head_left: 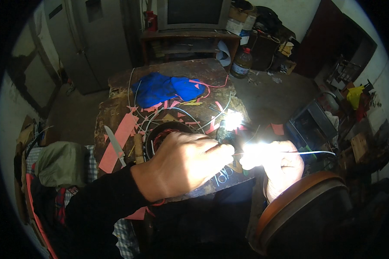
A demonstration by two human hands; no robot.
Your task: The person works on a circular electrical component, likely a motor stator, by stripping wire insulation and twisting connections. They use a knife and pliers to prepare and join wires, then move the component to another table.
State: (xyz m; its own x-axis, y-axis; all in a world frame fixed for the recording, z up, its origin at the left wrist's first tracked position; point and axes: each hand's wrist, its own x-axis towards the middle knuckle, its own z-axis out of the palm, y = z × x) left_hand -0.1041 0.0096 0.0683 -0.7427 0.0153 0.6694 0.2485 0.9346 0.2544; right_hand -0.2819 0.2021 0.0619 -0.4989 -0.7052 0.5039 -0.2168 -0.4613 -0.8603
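Observation:
My left hand [181,164] reaches over the near part of the worktable, its thumb and fingertips pinched on the end of a thin wire [239,154]. Across a small gap, my right hand [285,162] is closed on a wire with white sleeving [317,152], which sticks out past the knuckles to the right. Glare whites out the right fingertips, so the join there is hidden. Partly behind my left hand sits a dark round ring-shaped part [153,138] with reddish windings inside. Beside it on the left stands a short wooden piece [138,149].
On the dark wooden table [129,86] lie a knife [115,144], a pink sheet strip [121,138], pink scraps, loose wires and a blue cloth [160,88]. A bright light [234,120] shines at the right edge. A round brown-rimmed object [298,203] blocks the lower right.

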